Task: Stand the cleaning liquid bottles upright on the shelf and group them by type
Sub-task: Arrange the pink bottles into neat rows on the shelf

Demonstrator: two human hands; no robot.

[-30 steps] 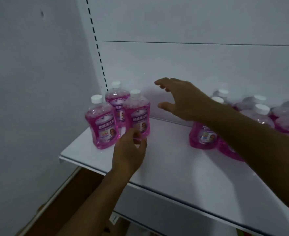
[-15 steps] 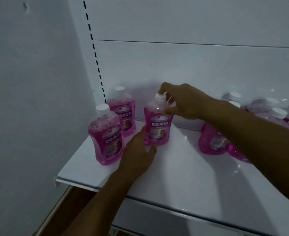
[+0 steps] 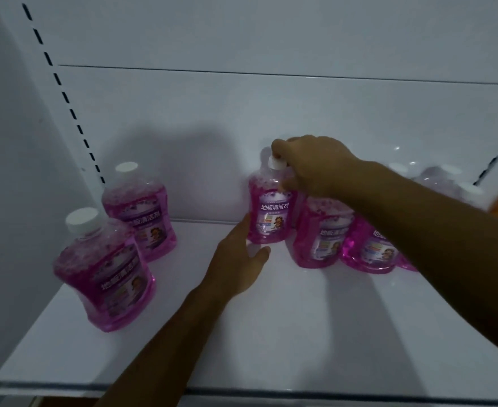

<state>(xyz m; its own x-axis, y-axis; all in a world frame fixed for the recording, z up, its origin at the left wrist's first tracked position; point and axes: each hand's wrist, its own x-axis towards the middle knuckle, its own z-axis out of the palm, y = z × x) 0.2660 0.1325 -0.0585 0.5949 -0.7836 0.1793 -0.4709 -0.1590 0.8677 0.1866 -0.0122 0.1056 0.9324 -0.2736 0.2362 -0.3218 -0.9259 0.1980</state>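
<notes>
My right hand (image 3: 309, 165) pinched the pink bottle (image 3: 268, 212) by its cap while my left hand (image 3: 239, 259) cupped its base, steadying it upright on the shelf (image 3: 300, 333).

Since a second ago your right hand (image 3: 312, 168) has closed on the cap of one pink bottle (image 3: 269, 212) and carried it from the left trio to mid-frame, just beside the right-hand bottles (image 3: 324, 236). Your left hand (image 3: 239, 259) has followed, fingers now against its base.
</notes>
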